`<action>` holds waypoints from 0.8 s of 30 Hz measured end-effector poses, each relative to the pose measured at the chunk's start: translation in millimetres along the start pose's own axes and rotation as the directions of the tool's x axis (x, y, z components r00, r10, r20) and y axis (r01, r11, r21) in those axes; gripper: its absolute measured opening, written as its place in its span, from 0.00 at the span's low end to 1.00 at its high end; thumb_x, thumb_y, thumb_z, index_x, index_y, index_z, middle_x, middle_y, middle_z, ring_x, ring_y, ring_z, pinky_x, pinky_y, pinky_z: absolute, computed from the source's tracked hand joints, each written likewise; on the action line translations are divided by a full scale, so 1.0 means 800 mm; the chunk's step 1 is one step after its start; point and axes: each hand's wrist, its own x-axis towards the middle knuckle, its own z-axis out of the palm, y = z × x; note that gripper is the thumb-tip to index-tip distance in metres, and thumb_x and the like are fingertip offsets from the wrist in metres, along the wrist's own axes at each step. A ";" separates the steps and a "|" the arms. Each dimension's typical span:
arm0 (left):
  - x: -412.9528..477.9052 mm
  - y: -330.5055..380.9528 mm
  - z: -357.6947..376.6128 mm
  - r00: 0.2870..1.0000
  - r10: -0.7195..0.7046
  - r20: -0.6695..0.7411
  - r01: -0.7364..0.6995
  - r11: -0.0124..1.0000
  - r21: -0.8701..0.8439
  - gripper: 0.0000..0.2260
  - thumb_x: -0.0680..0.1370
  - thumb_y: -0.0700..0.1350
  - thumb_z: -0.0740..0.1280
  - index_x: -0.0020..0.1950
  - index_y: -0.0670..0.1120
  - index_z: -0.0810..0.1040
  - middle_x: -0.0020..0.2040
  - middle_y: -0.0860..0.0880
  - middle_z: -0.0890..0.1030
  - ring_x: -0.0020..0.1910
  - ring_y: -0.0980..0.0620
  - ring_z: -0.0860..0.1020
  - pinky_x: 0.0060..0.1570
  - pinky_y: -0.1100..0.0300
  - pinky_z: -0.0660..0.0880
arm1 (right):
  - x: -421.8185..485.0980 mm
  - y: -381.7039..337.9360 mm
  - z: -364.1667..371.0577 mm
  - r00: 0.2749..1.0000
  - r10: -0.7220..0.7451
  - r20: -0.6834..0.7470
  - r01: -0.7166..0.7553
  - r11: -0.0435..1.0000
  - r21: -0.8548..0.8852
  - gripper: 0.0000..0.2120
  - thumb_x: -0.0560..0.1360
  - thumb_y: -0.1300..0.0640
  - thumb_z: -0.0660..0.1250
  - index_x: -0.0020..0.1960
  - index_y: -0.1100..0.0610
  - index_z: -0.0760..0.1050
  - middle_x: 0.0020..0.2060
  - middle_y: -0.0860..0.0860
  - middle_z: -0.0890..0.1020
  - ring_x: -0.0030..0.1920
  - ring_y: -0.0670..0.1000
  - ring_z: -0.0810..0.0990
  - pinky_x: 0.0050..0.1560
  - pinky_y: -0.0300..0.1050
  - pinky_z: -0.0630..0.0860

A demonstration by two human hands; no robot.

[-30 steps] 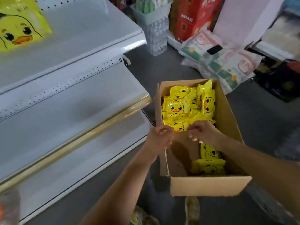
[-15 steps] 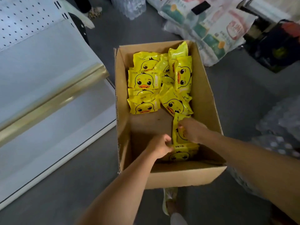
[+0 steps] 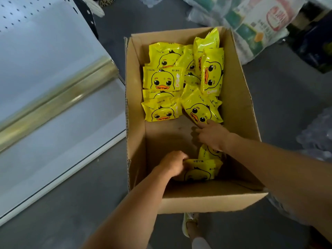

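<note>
An open cardboard box (image 3: 212, 200) stands on the floor. Several yellow duck-face packs (image 3: 163, 80) lie piled in its far half. My left hand (image 3: 173, 163) is down inside the near end and grips the edge of one yellow pack (image 3: 203, 170) lying there. Another pack (image 3: 206, 152) stands just behind it, partly under my right wrist. My right hand (image 3: 212, 136) reaches forward, its fingertips touching the near corner of a tilted pack (image 3: 200, 108). It holds nothing that I can see.
A white shelf unit with a gold front strip (image 3: 53, 90) runs along the left, its lower shelf (image 3: 59, 150) bare. Large printed bags (image 3: 260, 24) lie beyond the box. Wrapped bottles (image 3: 319, 133) sit on the right. My shoe (image 3: 188, 223) is below the box.
The view has dropped over the box. My right hand has moved forward from the near pack to the tilted pack in the pile. My left hand stays on the near pack.
</note>
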 end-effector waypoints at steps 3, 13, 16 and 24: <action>-0.025 -0.007 -0.013 0.999 0.003 -0.042 -0.003 1.000 -0.009 0.09 0.82 0.46 0.65 0.53 0.44 0.82 0.50 0.43 0.83 0.50 0.43 0.81 0.47 0.54 0.76 | -0.013 0.010 -0.009 1.000 0.025 -0.007 -0.025 1.000 -0.016 0.14 0.76 0.59 0.65 0.61 0.50 0.76 0.63 0.49 0.74 0.69 0.54 0.63 0.66 0.52 0.63; -0.125 0.005 -0.088 0.928 -0.195 -0.316 0.062 0.920 -0.386 0.15 0.84 0.49 0.58 0.39 0.45 0.66 0.36 0.48 0.69 0.37 0.49 0.67 0.31 0.57 0.59 | -0.085 0.068 -0.092 0.904 0.417 -0.089 -0.241 0.672 0.700 0.08 0.80 0.52 0.62 0.45 0.53 0.66 0.42 0.53 0.77 0.47 0.54 0.74 0.49 0.50 0.74; -0.158 0.014 -0.111 0.895 -0.245 -0.373 0.013 0.850 -0.526 0.12 0.84 0.51 0.57 0.51 0.42 0.72 0.42 0.48 0.72 0.38 0.55 0.68 0.35 0.59 0.63 | -0.112 0.073 -0.140 0.876 0.471 -0.106 -0.120 0.425 0.897 0.12 0.79 0.56 0.64 0.39 0.54 0.65 0.33 0.50 0.70 0.34 0.49 0.68 0.32 0.43 0.64; -0.254 0.010 -0.176 0.853 -0.349 -0.388 -0.242 0.395 -0.886 0.07 0.82 0.46 0.63 0.54 0.43 0.72 0.54 0.43 0.77 0.50 0.48 0.77 0.44 0.52 0.77 | -0.161 0.067 -0.273 0.945 0.251 -0.210 0.159 0.208 0.965 0.11 0.77 0.55 0.69 0.40 0.55 0.70 0.34 0.53 0.65 0.36 0.51 0.62 0.38 0.47 0.59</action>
